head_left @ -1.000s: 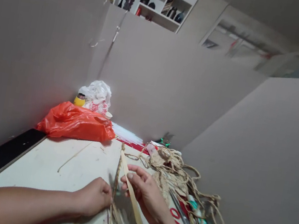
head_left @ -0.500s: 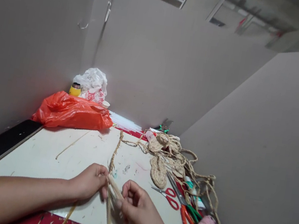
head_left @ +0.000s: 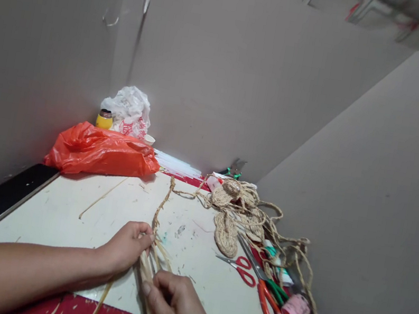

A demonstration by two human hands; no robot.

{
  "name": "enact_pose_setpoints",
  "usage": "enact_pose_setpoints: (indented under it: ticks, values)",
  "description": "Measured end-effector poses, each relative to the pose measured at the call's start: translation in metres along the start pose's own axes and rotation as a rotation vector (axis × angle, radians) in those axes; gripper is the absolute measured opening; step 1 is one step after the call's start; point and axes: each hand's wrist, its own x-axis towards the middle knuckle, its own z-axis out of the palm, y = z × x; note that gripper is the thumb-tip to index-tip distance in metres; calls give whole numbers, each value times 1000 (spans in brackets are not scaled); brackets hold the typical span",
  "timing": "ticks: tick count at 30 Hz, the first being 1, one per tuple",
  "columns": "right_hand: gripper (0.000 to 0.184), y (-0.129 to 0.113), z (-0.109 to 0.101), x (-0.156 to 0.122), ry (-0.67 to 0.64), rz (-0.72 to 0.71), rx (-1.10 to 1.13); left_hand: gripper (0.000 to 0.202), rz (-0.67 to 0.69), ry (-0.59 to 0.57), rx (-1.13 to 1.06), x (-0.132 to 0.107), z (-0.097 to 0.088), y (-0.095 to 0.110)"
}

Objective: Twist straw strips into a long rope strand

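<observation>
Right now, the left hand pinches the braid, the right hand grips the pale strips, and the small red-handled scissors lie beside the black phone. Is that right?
No: the small red-handled scissors lie by the flat coiled piece, not beside the black phone, as the head view shows. The rest holds: the left hand pinches the braid, the right hand grips the pale strips.
</observation>
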Motion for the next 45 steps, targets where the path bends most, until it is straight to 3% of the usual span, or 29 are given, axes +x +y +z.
enact_pose_setpoints:
  ticks: [5, 11, 20, 26, 32, 42, 45]
  values:
    - [21, -7, 6, 9, 105, -79, 31, 21, 54, 1, 33, 1, 0, -3]
    - [35, -3, 6, 10, 66, -71, 156, 21, 68, -6, 24, 1, 0, -2]
    - [25, -1, 5, 11, 223, -150, 4, 25, -22, 33, -111, -5, 3, 2]
    - [22, 1, 11, 10, 314, -288, -143, 27, 59, 75, 38, -6, 4, 2]
    - [21, 2, 15, 10, 339, -347, -160, 26, 157, 98, 115, -3, 5, -2]
    - [21, 1, 20, 9, 371, -409, -308, 25, 129, 15, 3, -6, 9, -8]
    - [21, 4, 18, 9, 369, -352, -374, 26, 113, 9, -12, -8, 8, -6]
